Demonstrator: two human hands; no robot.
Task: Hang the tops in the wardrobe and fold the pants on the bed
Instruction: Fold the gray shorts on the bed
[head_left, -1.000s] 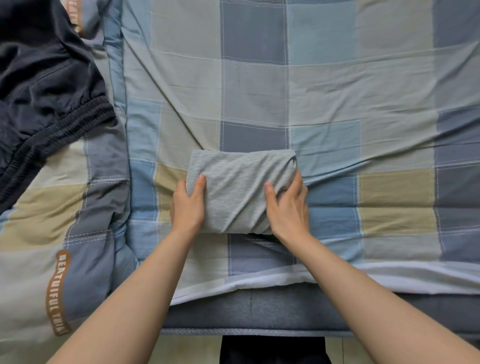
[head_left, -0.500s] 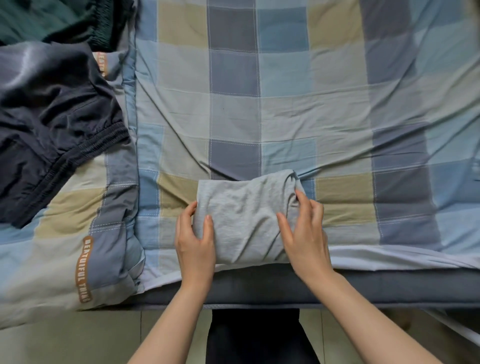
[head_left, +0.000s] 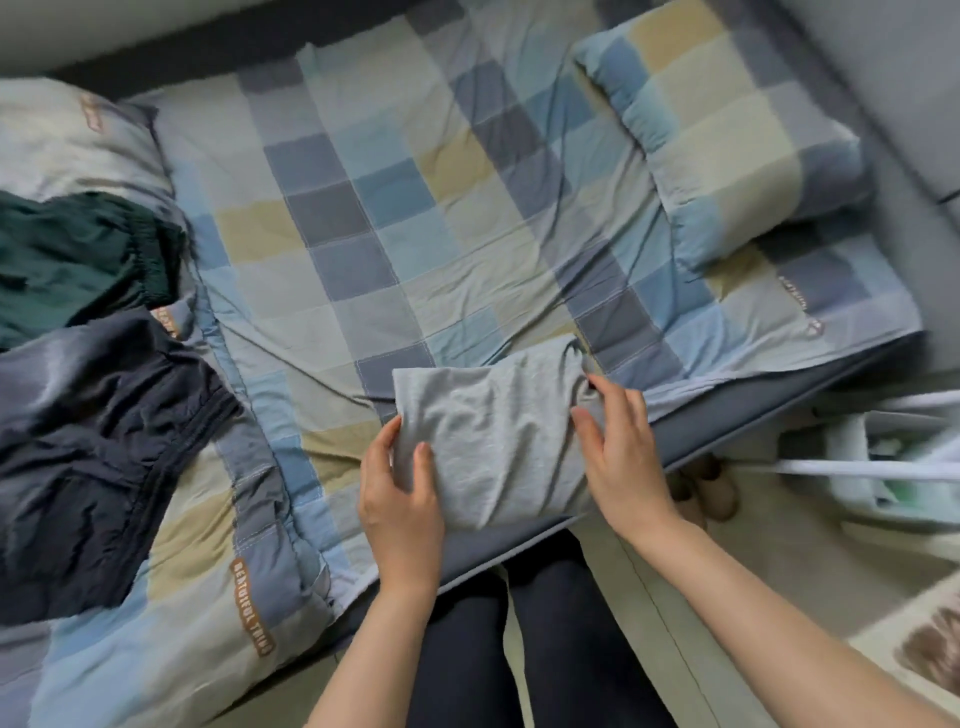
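Both forearms bare to frame edge, no sleeves in view. Left hand (head_left: 402, 501) and right hand (head_left: 621, 444) ungloved; no rings, watch or bracelets visible. Legs in dark, close-fitting trousers (head_left: 524, 639), plain, no markings. Feet out of view.
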